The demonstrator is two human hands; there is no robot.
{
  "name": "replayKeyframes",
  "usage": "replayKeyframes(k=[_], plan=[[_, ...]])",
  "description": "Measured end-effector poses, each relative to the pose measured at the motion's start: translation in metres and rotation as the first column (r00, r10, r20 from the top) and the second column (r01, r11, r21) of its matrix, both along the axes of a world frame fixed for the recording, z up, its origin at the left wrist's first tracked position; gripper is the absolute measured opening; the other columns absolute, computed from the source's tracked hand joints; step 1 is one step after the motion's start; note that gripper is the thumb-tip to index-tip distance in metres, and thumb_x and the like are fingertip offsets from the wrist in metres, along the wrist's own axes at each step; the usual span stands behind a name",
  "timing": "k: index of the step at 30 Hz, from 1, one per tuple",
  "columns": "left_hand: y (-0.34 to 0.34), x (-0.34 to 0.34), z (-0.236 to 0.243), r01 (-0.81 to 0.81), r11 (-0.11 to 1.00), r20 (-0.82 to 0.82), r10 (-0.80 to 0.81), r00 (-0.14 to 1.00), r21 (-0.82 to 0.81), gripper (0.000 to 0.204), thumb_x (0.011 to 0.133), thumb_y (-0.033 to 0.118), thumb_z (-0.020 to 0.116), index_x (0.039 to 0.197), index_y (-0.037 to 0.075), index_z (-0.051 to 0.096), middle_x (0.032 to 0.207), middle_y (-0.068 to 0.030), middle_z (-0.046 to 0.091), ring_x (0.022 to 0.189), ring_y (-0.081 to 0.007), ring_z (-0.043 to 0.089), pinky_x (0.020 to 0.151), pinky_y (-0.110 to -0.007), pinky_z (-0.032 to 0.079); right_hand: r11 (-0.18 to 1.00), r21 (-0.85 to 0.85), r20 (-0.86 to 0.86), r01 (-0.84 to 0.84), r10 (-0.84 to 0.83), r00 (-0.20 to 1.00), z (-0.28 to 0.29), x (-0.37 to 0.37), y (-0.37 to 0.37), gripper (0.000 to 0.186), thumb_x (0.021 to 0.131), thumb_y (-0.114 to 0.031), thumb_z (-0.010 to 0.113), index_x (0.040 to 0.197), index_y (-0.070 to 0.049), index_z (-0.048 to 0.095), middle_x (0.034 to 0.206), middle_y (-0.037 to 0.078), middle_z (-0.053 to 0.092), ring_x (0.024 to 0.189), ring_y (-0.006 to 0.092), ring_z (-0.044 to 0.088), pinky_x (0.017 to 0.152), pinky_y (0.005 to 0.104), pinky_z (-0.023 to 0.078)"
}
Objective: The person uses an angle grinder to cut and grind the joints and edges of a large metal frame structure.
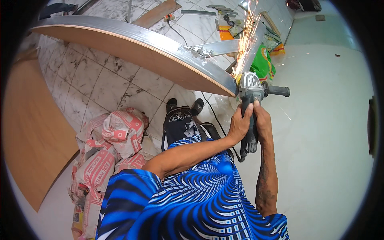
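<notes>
My left hand (240,124) and my right hand (263,120) are both wrapped round the black body of an angle grinder (252,95), one on each side. The grinder's head touches or nearly touches the right end of a metal frame (160,40), and a stream of orange sparks (244,44) shoots up and away from there. A brown wooden panel (152,60) runs along the near side of the frame. The black side handle (279,91) sticks out to the right, with neither hand on it. Sparks and the grinder's head hide the disc.
A black power cord (216,118) trails beside my legs. Red-and-white sacks (120,132) are piled at the left, near a bent brown sheet (36,132). Beyond the frame lie a green bag (262,64), metal strips (199,13) and a plank (158,13). A pale wall (320,140) stands right.
</notes>
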State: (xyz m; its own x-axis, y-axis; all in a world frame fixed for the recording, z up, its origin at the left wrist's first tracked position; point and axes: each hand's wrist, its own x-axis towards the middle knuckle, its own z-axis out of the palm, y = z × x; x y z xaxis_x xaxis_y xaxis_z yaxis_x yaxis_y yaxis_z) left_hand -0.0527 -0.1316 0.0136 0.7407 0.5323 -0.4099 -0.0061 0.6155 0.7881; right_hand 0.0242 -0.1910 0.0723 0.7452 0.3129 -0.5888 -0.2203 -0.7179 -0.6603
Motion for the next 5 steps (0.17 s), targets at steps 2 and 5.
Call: replayKeyframes(k=[2,5], plan=[[0.0044,0.0009,-0.0042,0.028,1.000,0.017,-0.028,0.999,0.008,0.057,0.100,0.049,0.048,0.121,-0.004,0.055,0.103,-0.0234,0.064,0.098,-0.0320,0.062,0.089,-0.040,0.046,1.000,-0.005,0.030,-0.020,0.020,0.999,0.0022,0.0006,0.0062,0.061,0.099,-0.052,0.049,0.119,0.003,0.063,0.098,0.013,0.067,0.092,0.0169,0.058,0.084,0.0312,0.046],[-0.0007,-0.0005,-0.0010,-0.001,1.000,0.028,0.002,1.000,-0.022,0.058,0.100,0.050,0.049,0.123,-0.003,0.054,0.112,-0.0254,0.063,0.105,-0.0350,0.061,0.092,-0.039,0.044,0.998,-0.023,-0.009,-0.051,0.051,0.999,0.0014,0.0044,0.0000,0.062,0.098,-0.054,0.051,0.122,0.002,0.063,0.102,0.015,0.067,0.096,0.0181,0.058,0.088,0.0308,0.045]])
